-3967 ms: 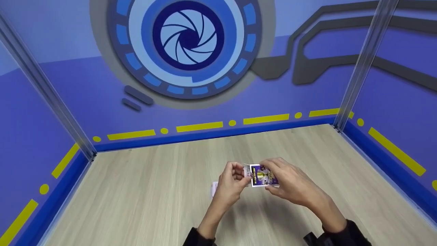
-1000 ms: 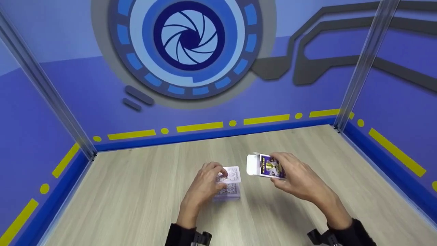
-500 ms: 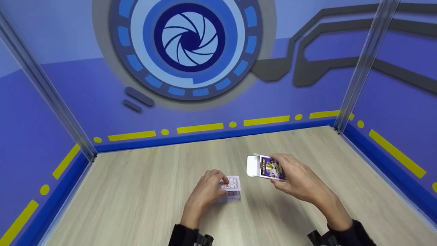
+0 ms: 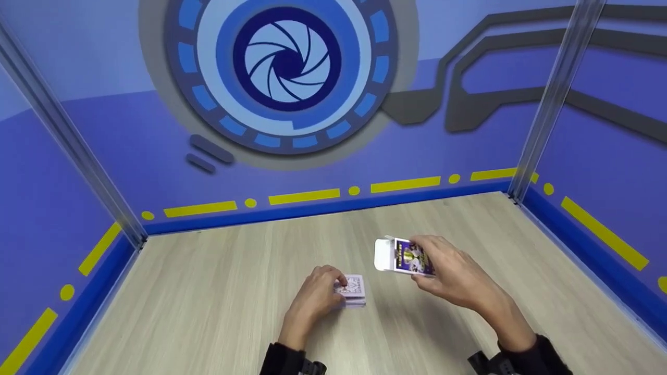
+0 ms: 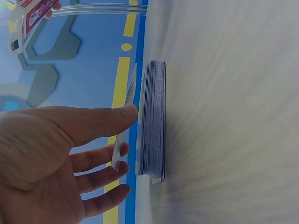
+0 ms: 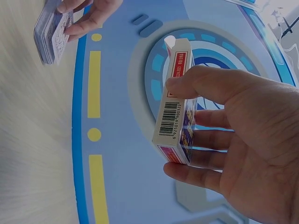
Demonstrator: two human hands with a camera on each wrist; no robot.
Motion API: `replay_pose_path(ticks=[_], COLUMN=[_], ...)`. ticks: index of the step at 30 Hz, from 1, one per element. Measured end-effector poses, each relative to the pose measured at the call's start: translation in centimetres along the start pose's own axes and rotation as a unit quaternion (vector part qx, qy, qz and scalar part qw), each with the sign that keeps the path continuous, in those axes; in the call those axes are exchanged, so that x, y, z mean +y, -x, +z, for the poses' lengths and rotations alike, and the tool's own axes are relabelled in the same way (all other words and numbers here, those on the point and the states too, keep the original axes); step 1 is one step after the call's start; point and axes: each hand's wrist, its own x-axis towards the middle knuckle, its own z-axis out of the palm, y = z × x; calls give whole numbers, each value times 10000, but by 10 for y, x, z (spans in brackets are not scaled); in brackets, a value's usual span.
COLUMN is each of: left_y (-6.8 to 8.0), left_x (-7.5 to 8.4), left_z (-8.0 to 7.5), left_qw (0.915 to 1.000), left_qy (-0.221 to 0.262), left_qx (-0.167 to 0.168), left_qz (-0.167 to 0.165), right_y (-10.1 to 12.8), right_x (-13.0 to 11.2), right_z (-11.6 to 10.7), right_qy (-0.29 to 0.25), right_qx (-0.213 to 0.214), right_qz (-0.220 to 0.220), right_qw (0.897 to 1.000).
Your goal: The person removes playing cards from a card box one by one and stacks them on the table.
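Observation:
My left hand [image 4: 311,298] pinches a single playing card [image 4: 356,284] with a patterned back between thumb and fingers. This card hangs slightly tilted, close above a squared deck of playing cards [image 5: 155,121] that lies on the table; the left wrist view shows a narrow gap between them. Off to the right and higher up, my right hand [image 4: 452,271] grips a purple and white card box [image 4: 409,257] by its sides. The box's white end flap [image 4: 384,254] stands open toward the left. A barcode side [image 6: 169,119] of the box shows in the right wrist view. Its inside is hidden.
A light wooden table [image 4: 219,302] lies under both hands. Blue printed panels [image 4: 292,182] close it off at the back and sides, with metal posts [image 4: 552,99] at the back corners.
Earlier both hands were together at the box. The left hand has since come away to the left and lowered a card toward the deck. The right hand has barely moved during the last second.

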Motion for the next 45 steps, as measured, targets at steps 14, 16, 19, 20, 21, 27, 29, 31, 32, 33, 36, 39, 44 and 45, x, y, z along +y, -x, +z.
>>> replay_pose_path(ticks=[14, 16, 19, 20, 21, 27, 29, 31, 32, 33, 36, 39, 44, 45], left_y=[0, 0, 0, 0, 0, 1, 2, 1, 1, 0, -2, -3, 2, 3], left_x=[-2, -2, -2, -3, -2, -1, 0, 3, 4, 7, 17, 32, 62, 68], left_z=[4, 5, 5, 5, 5, 3, 0, -4, -7, -9, -17, -25, -37, -38], left_qw=[9988, 9987, 9984, 9983, 9980, 9975, 9978, 9985, 9989, 9990, 9968, 9900, 9723, 9684], left_qy=[127, 144, 202, 224, 250, 281, 269, 244, 218, 185, 122, 281, 1099, 1289], left_qx=[-322, -335, -363, -377, -395, -459, -388, -214, -70, 102, 723, 1359, 2050, 2106], left_qz=[-337, -347, -381, -396, -416, -463, -461, -448, -420, -391, -320, -244, 213, 343], right_y=[-2, -2, -3, -3, -3, -2, -1, -1, -1, -1, -1, -1, -1, -1], right_x=[0, 0, 0, 0, 0, 0, 0, 0, 0, 0, 0, 0, -1, -1], right_z=[1, 1, 1, 1, 1, 1, 1, 1, 1, 2, 2, 2, 2, 3], right_qy=[-34, -39, -39, -38, -35, -49, -49, -22, -13, -1, 43, 69, 73, 59], right_qx=[85, 83, 76, 72, 71, 60, 46, 34, 30, 19, 7, 17, -12, -19], right_qz=[-171, -175, -188, -187, -192, -140, -87, -38, -17, 8, 47, 30, 35, 32], right_qw=[9998, 9998, 9998, 9998, 9998, 9999, 9999, 10000, 10000, 10000, 10000, 10000, 10000, 10000])
